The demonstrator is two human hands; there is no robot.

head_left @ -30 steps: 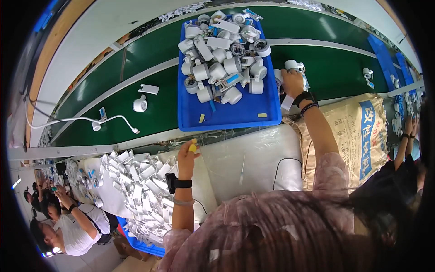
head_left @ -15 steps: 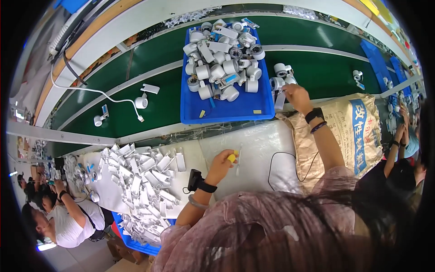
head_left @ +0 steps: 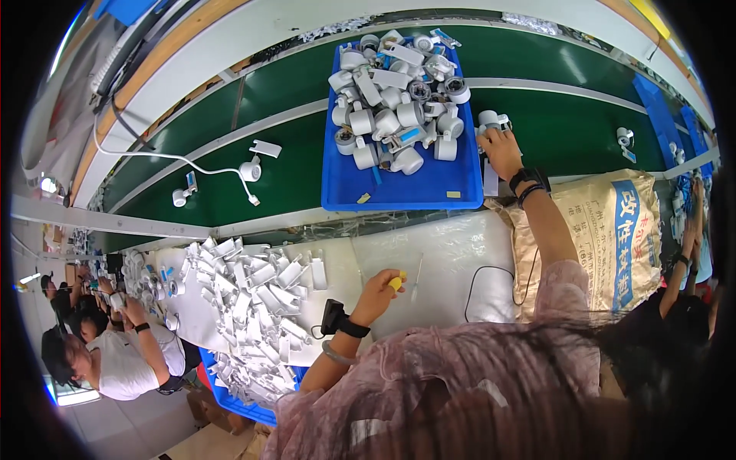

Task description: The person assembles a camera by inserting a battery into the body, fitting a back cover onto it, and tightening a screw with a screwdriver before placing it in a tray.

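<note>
Reaching toward the upper right of the frame, my right hand [head_left: 500, 146] closes over a small white cylindrical plastic part [head_left: 491, 119] that sits on the green conveyor belt [head_left: 567, 123], just beside the right edge of the blue tray [head_left: 399, 188] heaped with similar white parts. I judge the part to be light, stiff, smooth moulded plastic, a little slippery, so gripping around its round body suits it best. Near the frame's centre, my left hand [head_left: 378, 295] pinches a small yellow-handled screwdriver [head_left: 397, 282] over the white worktop [head_left: 452, 253]. It looks light and rigid, best held at the handle. A pile of flat white plastic pieces [head_left: 249, 307] lies at lower left.
</note>
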